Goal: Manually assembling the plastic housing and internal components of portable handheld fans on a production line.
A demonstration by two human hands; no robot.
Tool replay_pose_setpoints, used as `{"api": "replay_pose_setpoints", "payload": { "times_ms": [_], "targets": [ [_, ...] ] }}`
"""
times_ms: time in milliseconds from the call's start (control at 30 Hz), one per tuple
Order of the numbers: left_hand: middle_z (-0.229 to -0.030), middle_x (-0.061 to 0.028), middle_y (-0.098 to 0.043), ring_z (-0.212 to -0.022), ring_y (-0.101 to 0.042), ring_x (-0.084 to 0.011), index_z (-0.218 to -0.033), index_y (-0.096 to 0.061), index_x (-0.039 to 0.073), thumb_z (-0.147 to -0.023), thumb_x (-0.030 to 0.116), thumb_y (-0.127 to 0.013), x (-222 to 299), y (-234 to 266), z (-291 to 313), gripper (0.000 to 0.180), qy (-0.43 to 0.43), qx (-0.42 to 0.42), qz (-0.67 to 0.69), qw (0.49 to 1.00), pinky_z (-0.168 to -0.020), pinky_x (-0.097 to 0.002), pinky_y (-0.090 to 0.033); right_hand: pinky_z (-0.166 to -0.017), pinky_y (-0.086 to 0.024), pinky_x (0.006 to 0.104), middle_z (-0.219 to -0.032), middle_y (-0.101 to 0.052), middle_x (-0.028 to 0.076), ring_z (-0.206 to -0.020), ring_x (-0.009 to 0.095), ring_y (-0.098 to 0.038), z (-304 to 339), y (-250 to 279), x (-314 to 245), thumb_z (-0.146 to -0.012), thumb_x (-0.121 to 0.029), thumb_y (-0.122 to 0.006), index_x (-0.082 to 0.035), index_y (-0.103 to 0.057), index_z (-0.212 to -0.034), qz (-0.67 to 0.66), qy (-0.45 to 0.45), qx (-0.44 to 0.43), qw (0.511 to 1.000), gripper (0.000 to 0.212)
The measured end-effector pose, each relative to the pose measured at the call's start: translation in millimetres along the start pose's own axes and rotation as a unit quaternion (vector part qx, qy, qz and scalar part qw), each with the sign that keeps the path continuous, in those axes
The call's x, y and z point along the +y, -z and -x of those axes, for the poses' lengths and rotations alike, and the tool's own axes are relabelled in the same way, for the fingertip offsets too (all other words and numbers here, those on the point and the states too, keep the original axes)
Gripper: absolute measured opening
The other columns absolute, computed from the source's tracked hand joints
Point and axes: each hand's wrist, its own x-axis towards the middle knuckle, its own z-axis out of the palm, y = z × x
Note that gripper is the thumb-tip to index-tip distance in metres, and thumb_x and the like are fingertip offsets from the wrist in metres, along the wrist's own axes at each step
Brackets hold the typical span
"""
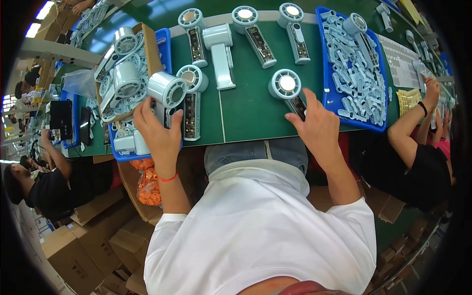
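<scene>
My left hand [160,132] is closed around the handle of a light-blue handheld fan [167,90], its round head tilted up beside the tray at left. Close by lies an opened handheld fan [191,78], circuit board showing in its handle. My right hand [318,125] is over the handle of another opened fan [285,84], thumb and forefinger apart on either side; the palm hides the handle's end. Along the table's far side lie three opened fans [258,39] and one fan with a closed handle [220,54].
At left, a blue tray [164,46] and cardboard box [151,49] hold fans and parts. A blue tray [325,93] of small light-blue pieces stands right. Orange bagged items [149,184] hang below the green table [246,115]. Co-workers sit on both sides.
</scene>
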Motion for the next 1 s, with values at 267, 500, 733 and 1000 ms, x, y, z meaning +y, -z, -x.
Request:
{"api": "replay_pose_setpoints", "payload": {
  "times_ms": [267, 500, 733, 1000],
  "targets": [
    [-0.122, -0.0188, -0.034, -0.113, -0.033, -0.0339, -0.130, -0.036, 0.002, -0.070, 0.027, -0.077, 31.2, -2.9, -2.0, 0.077, -0.031, 0.129, -0.076, 0.988, -0.097, -0.0437, -0.029, -0.068, -0.041, 0.0297, -0.089, -0.049, 0.008, -0.075, 0.017, -0.049, 12.7, 31.9, 27.0, -0.081, 0.003, -0.051, -0.004, -0.046, -0.125, -0.240, 0.019, 0.006, 0.971, 0.044],
    [-0.100, -0.0148, -0.048, -0.095, -0.043, -0.0264, -0.115, -0.045, -0.005, -0.076, 0.030, -0.069, 140.5, -73.5, 42.1, 0.059, 0.056, -0.212, 0.375, 0.901, -0.080, -0.0349, -0.036, -0.081, -0.046, 0.0267, -0.107, -0.061, 0.010, -0.095, 0.018, -0.059, 15.9, 21.2, 32.0, -0.079, 0.005, -0.055, -0.004, -0.057, -0.112, -0.351, -0.009, 0.036, 0.936, 0.035],
    [-0.108, -0.0193, -0.045, -0.101, -0.040, -0.0349, -0.120, -0.041, -0.008, -0.078, 0.038, -0.062, 153.0, -106.9, 53.7, 0.066, -0.071, -0.152, 0.168, 0.971, -0.087, -0.0449, -0.030, -0.073, -0.050, 0.0288, -0.101, -0.063, 0.015, -0.085, 0.019, -0.062, 22.5, -52.7, 16.3, -0.086, 0.005, -0.048, 0.000, -0.051, -0.115, -0.364, -0.002, 0.175, 0.915, 0.029],
    [-0.116, -0.0133, -0.046, -0.102, -0.053, -0.0208, -0.133, -0.017, 0.002, -0.085, 0.018, -0.063, 147.2, -77.0, 33.2, 0.068, 0.166, -0.182, 0.763, 0.597, -0.088, -0.0352, -0.043, -0.087, -0.047, 0.0368, -0.108, -0.060, 0.018, -0.103, 0.025, -0.058, 13.4, -23.1, -5.2, -0.083, -0.001, -0.060, 0.001, -0.050, -0.113, -0.666, 0.059, 0.072, 0.740, 0.031]
  ]
}}
